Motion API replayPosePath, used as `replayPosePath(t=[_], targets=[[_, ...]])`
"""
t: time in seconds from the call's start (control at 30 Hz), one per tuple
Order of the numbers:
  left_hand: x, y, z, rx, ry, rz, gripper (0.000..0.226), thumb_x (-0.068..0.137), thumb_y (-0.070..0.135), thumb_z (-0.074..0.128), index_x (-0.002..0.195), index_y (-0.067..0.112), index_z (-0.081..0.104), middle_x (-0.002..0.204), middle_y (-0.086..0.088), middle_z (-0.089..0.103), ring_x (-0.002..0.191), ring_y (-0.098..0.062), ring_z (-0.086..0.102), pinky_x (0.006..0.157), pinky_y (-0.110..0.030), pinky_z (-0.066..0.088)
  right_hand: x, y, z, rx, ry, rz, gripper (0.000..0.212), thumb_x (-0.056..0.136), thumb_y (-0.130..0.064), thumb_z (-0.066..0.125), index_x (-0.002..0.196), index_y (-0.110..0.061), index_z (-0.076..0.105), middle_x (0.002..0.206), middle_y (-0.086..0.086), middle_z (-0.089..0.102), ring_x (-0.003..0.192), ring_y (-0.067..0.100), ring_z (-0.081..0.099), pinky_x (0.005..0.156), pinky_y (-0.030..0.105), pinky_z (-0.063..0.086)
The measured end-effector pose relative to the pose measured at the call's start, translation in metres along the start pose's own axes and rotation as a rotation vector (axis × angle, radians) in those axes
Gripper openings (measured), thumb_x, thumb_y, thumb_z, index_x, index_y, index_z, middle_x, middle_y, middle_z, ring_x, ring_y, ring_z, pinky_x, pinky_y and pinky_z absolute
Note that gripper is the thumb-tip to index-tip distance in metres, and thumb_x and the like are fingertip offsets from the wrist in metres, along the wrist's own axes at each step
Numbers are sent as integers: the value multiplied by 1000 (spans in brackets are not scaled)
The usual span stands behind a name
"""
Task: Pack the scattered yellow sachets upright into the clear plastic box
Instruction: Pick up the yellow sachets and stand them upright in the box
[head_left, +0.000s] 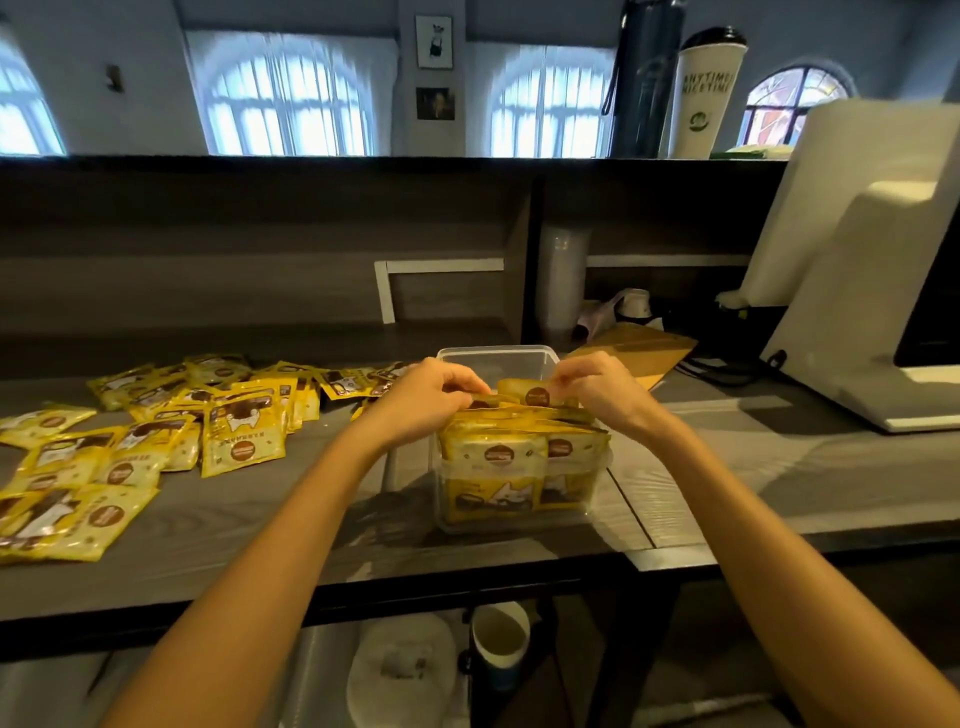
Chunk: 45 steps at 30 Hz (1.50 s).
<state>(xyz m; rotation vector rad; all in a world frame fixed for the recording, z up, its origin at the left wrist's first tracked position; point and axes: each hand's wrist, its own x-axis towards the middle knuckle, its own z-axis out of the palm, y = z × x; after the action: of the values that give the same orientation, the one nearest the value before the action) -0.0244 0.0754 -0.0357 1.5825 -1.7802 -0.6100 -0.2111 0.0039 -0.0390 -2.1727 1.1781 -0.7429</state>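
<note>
A clear plastic box (497, 358) stands on the grey wooden counter, its near half filled with several yellow sachets (498, 457) standing upright. Both of my hands are over the box. My left hand (428, 395) has its fingers curled on the top edges of the packed sachets. My right hand (602, 387) pinches the top of one yellow sachet (535, 396) that stands tilted behind the row. Many loose yellow sachets (156, 436) lie scattered flat on the counter to the left of the box.
A white machine (872, 270) stands at the right. A brown envelope (644, 351) lies behind the box. A tall white cup (704, 93) and a dark bottle (641, 78) stand on the upper ledge. A cup (498, 639) sits below the counter edge.
</note>
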Motion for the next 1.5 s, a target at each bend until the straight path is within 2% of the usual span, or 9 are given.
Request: replayPosePath(t=[0.13, 0.3, 0.53, 0.73, 0.87, 1.07, 1.17, 1.33, 1.5], targets=[[6, 7, -8, 155, -97, -12, 23, 93, 10, 49, 109, 14, 66, 100, 3, 60, 97, -9, 56, 83, -23, 47, -4, 4, -4, 21, -69, -14, 33, 90, 2, 44, 66, -16, 57, 78, 2, 55, 89, 21, 50, 76, 29, 39], [8, 12, -8, 175, -98, -12, 21, 93, 9, 49, 106, 14, 65, 100, 1, 57, 94, -11, 54, 75, -19, 46, -7, 4, -10, 124, -106, -32, 30, 93, 3, 40, 112, 1, 63, 102, 5, 59, 97, 13, 52, 74, 10, 40], [0, 13, -11, 149, -189, -37, 25, 95, 15, 46, 109, 15, 67, 101, 4, 62, 96, -10, 58, 82, -23, 49, -7, -1, -6, 38, -170, -29, 27, 92, 0, 40, 93, 2, 67, 75, -2, 54, 73, 5, 49, 67, 13, 38], [-1, 14, -11, 188, -178, -44, 29, 97, 16, 41, 114, 16, 65, 105, 5, 59, 98, -8, 56, 82, -22, 48, -3, -4, -1, -24, -147, -6, 35, 92, -15, 46, 92, 14, 64, 87, 18, 57, 85, 25, 52, 75, 32, 39], [-1, 16, -12, 179, -99, -17, 30, 97, 12, 39, 118, 13, 61, 112, -1, 59, 104, -10, 53, 87, -25, 44, -1, -12, -1, -51, -97, -14, 31, 92, -18, 46, 93, 4, 68, 103, 18, 65, 95, 26, 58, 82, 33, 46], [-5, 16, -28, 189, 142, -5, 29, 96, 10, 41, 117, 13, 60, 111, -3, 62, 85, -15, 61, 63, -18, 48, 6, -46, 11, -37, 128, -108, 32, 90, -23, 47, 86, 1, 69, 89, 19, 68, 90, 29, 62, 76, 36, 51], [-14, 12, -41, 212, 279, -8, 29, 96, 11, 41, 118, 12, 60, 117, -7, 62, 97, -17, 60, 70, -20, 46, 7, -78, 31, -19, 209, -185, 29, 89, -22, 48, 88, -4, 70, 88, 15, 69, 85, 27, 63, 78, 42, 53], [-41, -9, -68, 264, 524, -79, 30, 96, 10, 39, 115, 11, 63, 117, -9, 64, 107, -19, 58, 84, -28, 44, 5, -126, 79, 86, 143, -252, 28, 92, -14, 43, 105, -9, 67, 96, 9, 67, 86, 20, 60, 74, 33, 50], [-71, -72, -88, 296, 635, -323, 32, 92, 5, 38, 109, 8, 65, 115, -13, 65, 108, -28, 58, 89, -37, 47, 14, -137, 143, 41, -50, -178, 28, 90, -11, 43, 104, -1, 65, 105, 18, 66, 97, 33, 61, 87, 49, 50]])
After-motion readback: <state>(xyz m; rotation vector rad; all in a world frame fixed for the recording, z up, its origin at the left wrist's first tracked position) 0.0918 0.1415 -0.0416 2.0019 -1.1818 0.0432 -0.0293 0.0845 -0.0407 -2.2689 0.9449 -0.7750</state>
